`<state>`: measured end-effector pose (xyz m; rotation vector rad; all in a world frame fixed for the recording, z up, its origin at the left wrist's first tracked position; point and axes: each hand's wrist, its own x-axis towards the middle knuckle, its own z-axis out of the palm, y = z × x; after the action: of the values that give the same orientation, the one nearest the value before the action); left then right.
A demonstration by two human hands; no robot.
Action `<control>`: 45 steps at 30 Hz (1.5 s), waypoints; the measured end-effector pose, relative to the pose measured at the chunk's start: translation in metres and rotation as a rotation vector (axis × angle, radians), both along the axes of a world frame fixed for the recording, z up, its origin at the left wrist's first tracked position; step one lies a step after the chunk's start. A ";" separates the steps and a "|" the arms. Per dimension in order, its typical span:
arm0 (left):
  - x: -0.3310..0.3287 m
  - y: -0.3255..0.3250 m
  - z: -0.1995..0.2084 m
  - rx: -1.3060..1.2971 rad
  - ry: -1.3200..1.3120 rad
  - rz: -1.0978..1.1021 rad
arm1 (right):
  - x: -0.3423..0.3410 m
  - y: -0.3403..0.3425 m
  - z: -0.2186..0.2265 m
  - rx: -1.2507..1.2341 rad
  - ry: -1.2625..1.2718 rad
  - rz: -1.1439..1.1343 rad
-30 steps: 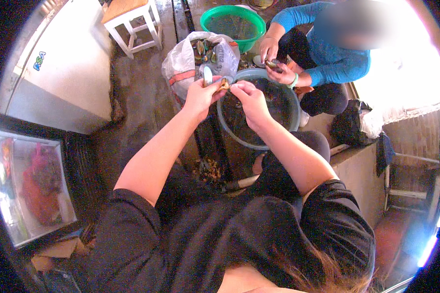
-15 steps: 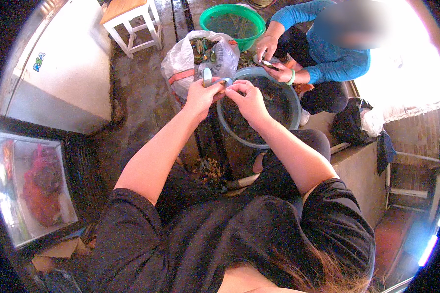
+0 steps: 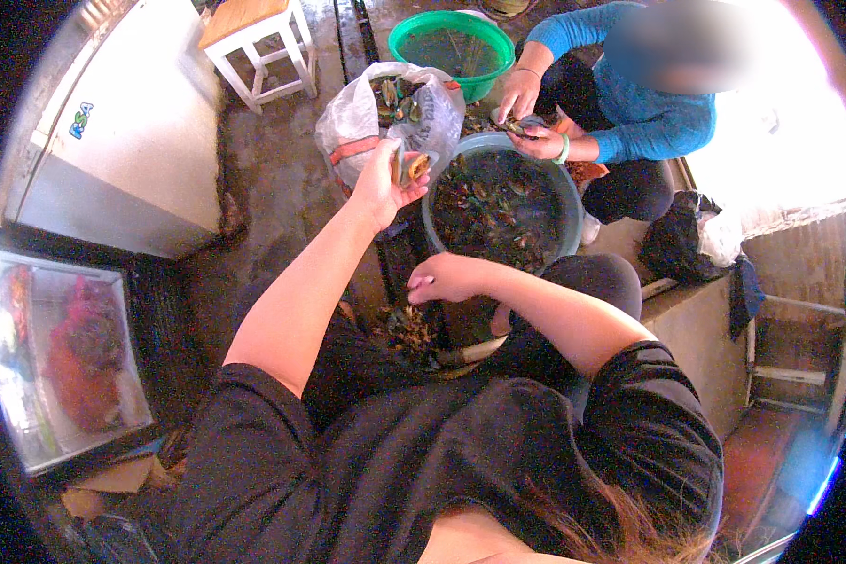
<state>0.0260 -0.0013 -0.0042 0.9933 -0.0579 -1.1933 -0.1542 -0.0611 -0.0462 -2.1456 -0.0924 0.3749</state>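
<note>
In front of the white plastic sack (image 3: 334,132), my left hand (image 3: 378,191) is closed around a mussel (image 3: 416,169) with orange flesh showing. A pale grey, flat thing sits in the same grip, too small to name. My right hand (image 3: 451,279) is lower and nearer to me, fingers curled together; whatever they pinch, if anything, I cannot make out. It hovers by a heap of brown scraps (image 3: 406,331) on the floor. Dark and green mussels lie in water in the grey-blue tub (image 3: 575,226), and more mussels (image 3: 397,99) fill the sack.
Across the tub, a person in a blue sweater (image 3: 663,127) works on a shell with both hands. Beyond the sack stands a green basin (image 3: 399,58) of water. A wood-topped stool (image 3: 254,33), a white cabinet (image 3: 122,132) and a glass-fronted case (image 3: 75,357) are at left.
My right hand has left my left hand and come down toward me, near the scraps. The left hand has turned slightly, still gripping the mussel, whose orange flesh now shows.
</note>
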 end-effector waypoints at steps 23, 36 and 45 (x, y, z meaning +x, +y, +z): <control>0.052 -0.015 -0.093 0.800 -1.455 -0.493 | 0.146 -0.093 -0.009 0.911 0.069 -1.068; 0.061 0.002 -0.003 0.804 -1.695 -0.136 | -0.013 -0.185 -0.184 -0.684 0.752 -0.830; 0.038 0.004 0.008 0.695 -1.727 -0.019 | -0.009 -0.087 -0.174 -0.719 0.660 -0.502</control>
<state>0.0639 0.0026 0.0034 2.3789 -1.0482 -0.0048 -0.1627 -0.1482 -0.2203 -2.4887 1.0763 0.8831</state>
